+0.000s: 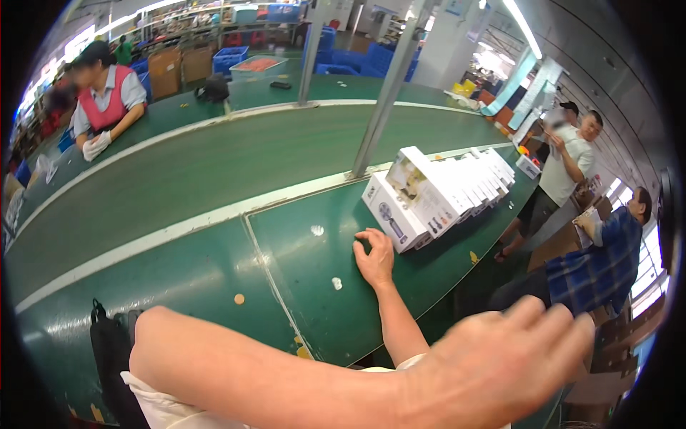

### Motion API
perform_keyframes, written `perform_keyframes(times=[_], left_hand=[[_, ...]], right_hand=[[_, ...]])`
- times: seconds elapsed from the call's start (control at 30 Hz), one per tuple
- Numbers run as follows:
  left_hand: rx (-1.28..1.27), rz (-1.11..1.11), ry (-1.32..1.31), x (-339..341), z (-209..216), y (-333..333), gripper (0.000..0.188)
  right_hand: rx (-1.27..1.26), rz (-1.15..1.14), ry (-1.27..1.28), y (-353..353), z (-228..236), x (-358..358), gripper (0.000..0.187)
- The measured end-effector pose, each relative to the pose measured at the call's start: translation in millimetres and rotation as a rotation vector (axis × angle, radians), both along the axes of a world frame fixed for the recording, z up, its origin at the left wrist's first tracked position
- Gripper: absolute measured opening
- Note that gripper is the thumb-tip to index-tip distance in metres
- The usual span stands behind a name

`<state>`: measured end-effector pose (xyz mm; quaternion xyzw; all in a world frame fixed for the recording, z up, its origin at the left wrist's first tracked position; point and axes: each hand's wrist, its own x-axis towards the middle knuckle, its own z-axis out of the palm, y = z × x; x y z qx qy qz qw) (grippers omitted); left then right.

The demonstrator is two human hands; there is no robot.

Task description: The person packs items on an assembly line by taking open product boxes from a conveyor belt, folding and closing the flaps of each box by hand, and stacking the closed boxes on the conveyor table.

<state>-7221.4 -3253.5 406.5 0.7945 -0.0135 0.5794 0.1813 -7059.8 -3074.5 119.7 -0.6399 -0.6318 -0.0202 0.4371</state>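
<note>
At the near left, a black bag lies on the edge of the green worktable. Beyond it the wide green conveyor belt curves away, and at its far left side a person in a pink vest and white gloves leans on the rim.

Near the middle, the right hand rests palm-down on the table. Its fingers are loosely curled with the thumb close to the forefinger, and it grasps nothing. It sits just beside the near end of a row of white printed cartons, which stand packed side by side on the table and run off to the far right. The nearest carton lies lowest, with its end face towards the hand.

These cartons look like light retail boxes. The cardboard is stiff but the corners would crush easily, and the glossy faces may be a little slippery. The best hold seems to be across the two long side faces or under the bottom edge, not by the flaps.

The left forearm crosses the near foreground, and the left hand hangs blurred at the near right, flat, with fingers extended and empty. Two more people are beyond the table's right edge.
</note>
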Motion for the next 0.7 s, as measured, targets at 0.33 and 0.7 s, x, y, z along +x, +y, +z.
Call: perform_keyframes(times=[0.33, 0.7], left_hand=[[0.49, 0.384, 0.377, -46.3, -15.7, -3.6, 0.032], [-0.238, 0.459, 0.266, -141.4, -77.5, 11.0, 0.039]], right_hand=[[-0.025, -0.014, 0.025, -2.1, 2.7, 0.1, 0.019], [0.091, 0.069, -0.075, 1.2, 1.6, -0.3, 0.017]])
